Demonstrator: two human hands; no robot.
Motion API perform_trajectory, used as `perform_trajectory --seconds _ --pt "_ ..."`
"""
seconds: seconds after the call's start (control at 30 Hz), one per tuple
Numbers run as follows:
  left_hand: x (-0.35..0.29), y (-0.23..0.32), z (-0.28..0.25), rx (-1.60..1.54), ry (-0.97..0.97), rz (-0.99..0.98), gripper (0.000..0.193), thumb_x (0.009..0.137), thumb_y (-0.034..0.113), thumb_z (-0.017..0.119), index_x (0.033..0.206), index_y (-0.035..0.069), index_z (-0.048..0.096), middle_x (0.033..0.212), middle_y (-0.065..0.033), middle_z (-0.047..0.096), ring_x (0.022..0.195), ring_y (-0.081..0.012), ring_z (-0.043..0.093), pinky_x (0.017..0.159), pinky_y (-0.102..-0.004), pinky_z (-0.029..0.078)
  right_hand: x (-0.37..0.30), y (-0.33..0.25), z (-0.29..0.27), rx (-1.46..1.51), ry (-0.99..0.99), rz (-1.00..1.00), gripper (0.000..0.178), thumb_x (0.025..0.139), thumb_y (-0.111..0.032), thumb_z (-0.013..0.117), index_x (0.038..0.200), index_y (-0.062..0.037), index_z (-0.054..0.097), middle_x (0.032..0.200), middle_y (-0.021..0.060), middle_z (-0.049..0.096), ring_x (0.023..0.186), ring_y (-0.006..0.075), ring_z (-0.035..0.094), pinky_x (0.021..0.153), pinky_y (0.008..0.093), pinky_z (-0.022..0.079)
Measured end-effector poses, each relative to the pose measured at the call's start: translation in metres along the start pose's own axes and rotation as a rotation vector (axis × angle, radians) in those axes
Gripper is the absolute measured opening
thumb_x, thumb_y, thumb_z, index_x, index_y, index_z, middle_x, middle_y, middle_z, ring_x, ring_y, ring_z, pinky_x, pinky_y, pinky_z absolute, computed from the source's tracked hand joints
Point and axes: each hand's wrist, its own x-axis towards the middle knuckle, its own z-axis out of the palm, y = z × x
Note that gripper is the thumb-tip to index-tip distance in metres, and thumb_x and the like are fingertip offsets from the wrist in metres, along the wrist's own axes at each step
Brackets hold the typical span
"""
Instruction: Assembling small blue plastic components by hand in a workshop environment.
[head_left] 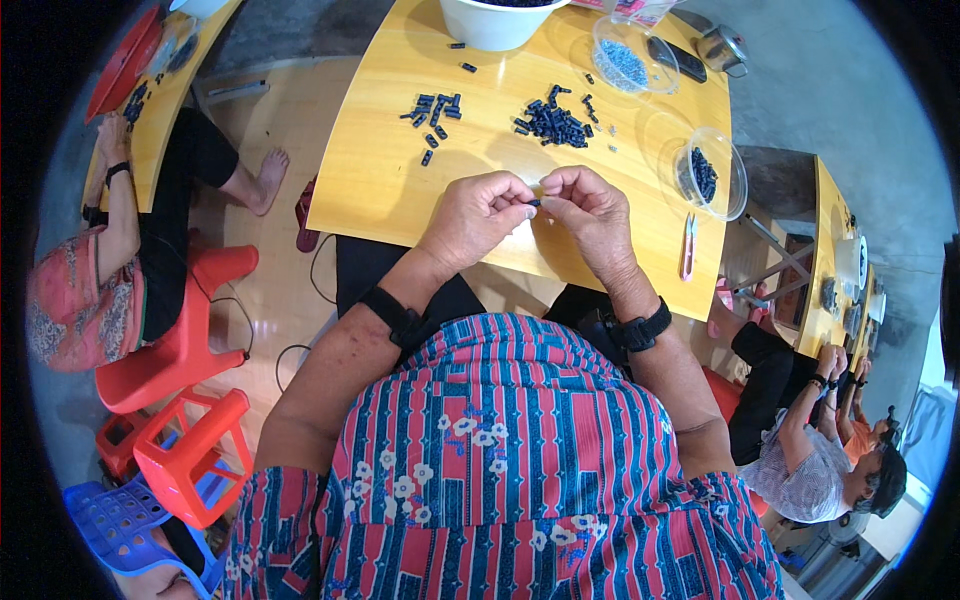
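Observation:
Over the near edge of the yellow table point(400, 200), my left hand point(478, 215) and my right hand point(592, 222) meet with thumbs and fingertips pinched. Between their tips shows a small black part point(535, 202), mostly covered by the fingers; both hands seem to grip it. Beyond them lies a heap of small black parts point(560, 124). To its left, a looser group of short black pieces point(437, 108) is spread out. Right of my right hand, a pair of small snips or tweezers with reddish handles point(689, 245) rests on the tabletop.
A clear tub point(738, 190) holds black parts; another clear tub point(655, 82) holds small blue pieces. At the far edge stand a white bowl point(495, 28), a dark flat object point(680, 58) and a metal mug point(722, 50). Red stools point(190, 455) stand left. Other people sit at tables on both sides.

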Motion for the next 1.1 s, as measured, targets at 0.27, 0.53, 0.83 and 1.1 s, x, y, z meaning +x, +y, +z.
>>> perform_trajectory --seconds 0.27,0.53,0.83,1.1 --pt "-0.001 0.002 0.001 -0.001 0.012 -0.011 0.01 0.082 0.005 0.071 0.09 0.001 0.066 0.076 -0.0012 0.066 0.067 -0.0063 0.06 0.063 -0.0225 0.05 -0.003 -0.004 0.011 -0.43 0.134 -0.276 0.014 0.081 0.004 0.066 0.093 -0.0014 0.066 0.083 0.0067 0.064 0.078 0.0131 0.064 0.071 0.0252 0.052" --pt "0.001 -0.005 0.0 -0.007 0.013 -0.021 0.01 0.083 0.007 0.071 0.09 0.001 0.066 0.074 -0.0035 0.068 0.066 -0.0081 0.063 0.062 -0.0237 0.052 -0.003 0.004 0.018 -0.216 0.211 -0.086 0.011 0.084 0.003 0.065 0.094 0.0011 0.067 0.084 0.0069 0.067 0.074 0.0135 0.065 0.07 0.0254 0.053" --pt "0.002 -0.001 -0.004 -0.241 -0.046 -0.122 0.007 0.09 0.005 0.063 0.096 0.0 0.062 0.08 -0.0013 0.065 0.066 -0.0051 0.059 0.059 -0.0205 0.049 -0.006 0.003 0.012 0.04 0.192 -0.006 0.015 0.088 0.004 0.062 0.102 0.005 0.068 0.091 0.0071 0.068 0.078 0.0128 0.065 0.074 0.0242 0.053" --pt "0.001 -0.004 -0.006 -0.272 -0.054 -0.103 0.008 0.091 0.006 0.062 0.098 0.0 0.063 0.082 -0.0017 0.066 0.067 -0.0056 0.06 0.06 -0.0199 0.05 -0.005 0.007 0.017 -0.022 0.168 -0.049 0.013 0.088 0.002 0.064 0.099 0.0043 0.07 0.091 0.0077 0.069 0.079 0.0125 0.066 0.073 0.0239 0.054"
